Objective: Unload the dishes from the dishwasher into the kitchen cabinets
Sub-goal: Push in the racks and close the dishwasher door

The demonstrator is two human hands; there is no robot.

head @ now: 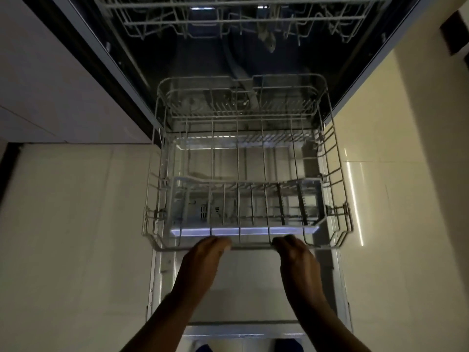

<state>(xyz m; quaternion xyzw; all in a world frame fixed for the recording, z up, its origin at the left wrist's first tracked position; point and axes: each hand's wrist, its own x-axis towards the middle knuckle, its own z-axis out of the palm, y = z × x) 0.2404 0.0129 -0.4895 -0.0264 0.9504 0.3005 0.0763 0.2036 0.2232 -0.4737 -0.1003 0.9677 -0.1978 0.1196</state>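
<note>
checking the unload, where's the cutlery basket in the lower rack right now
In the head view the cutlery basket sits across the front of the pulled-out lower rack, just behind the front rim gripped by the left hand and right hand.

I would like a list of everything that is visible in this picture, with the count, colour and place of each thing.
lower rack: one, grey wire, pulled out over the open door, no dishes seen in it
cutlery basket: one, grey, at the front of the lower rack
upper rack: one, grey wire, top of the picture, contents unclear
dishwasher door: one, grey, folded down under the rack
floor: pale tiles, both sides
left hand: one, gripping the rack's front rim
right hand: one, gripping the same rim
</note>
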